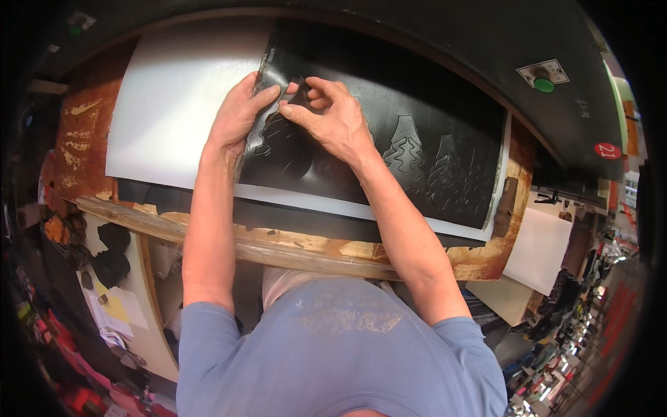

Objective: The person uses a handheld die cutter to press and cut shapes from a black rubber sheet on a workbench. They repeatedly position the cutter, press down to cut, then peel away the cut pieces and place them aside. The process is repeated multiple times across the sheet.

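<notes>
A black, leather-like sheet (326, 177) lies over a white board (184, 104), with jagged outlines cut or pressed into it. My left hand (240, 115) is closed on the sheet's ragged left edge, its thumb on top, lifting that edge slightly. Between the thumb and fingers of my right hand (333, 118) is a small black piece (303, 89), bent upward from the sheet near my left thumb. Whether this piece is fully free of the sheet is hidden by my fingers. Right of my right hand, a cut outline (405, 149) shows in the sheet.
A worn wooden bench (87, 146) bears the board, with a rough wooden rail (306, 257) along its front. A dark machine beam with a green button (543, 85) spans the far side. At left, black scraps (111, 260) lie on a lower surface; at right stand pale boards (538, 250).
</notes>
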Action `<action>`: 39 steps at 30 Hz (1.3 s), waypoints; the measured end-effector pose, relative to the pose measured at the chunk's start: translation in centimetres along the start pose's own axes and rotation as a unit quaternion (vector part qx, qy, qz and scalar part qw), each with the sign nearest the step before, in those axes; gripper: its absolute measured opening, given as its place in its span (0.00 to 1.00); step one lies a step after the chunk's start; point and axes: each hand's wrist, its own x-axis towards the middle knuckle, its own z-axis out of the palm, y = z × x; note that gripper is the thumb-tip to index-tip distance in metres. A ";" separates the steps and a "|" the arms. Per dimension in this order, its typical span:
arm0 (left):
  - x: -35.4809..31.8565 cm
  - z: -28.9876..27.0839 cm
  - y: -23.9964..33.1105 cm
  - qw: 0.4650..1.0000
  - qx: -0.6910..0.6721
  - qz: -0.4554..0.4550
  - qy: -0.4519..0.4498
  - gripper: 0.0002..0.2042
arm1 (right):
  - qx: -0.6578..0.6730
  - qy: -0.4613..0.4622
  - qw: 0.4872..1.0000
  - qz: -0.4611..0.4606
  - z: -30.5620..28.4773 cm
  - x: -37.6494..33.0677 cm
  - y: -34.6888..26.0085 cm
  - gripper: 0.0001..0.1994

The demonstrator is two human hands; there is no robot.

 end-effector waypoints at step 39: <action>-2.6 8.9 -0.3 0.988 0.095 -0.053 0.106 0.24 | -0.071 0.215 0.969 -0.096 -4.5 -4.9 5.9 0.20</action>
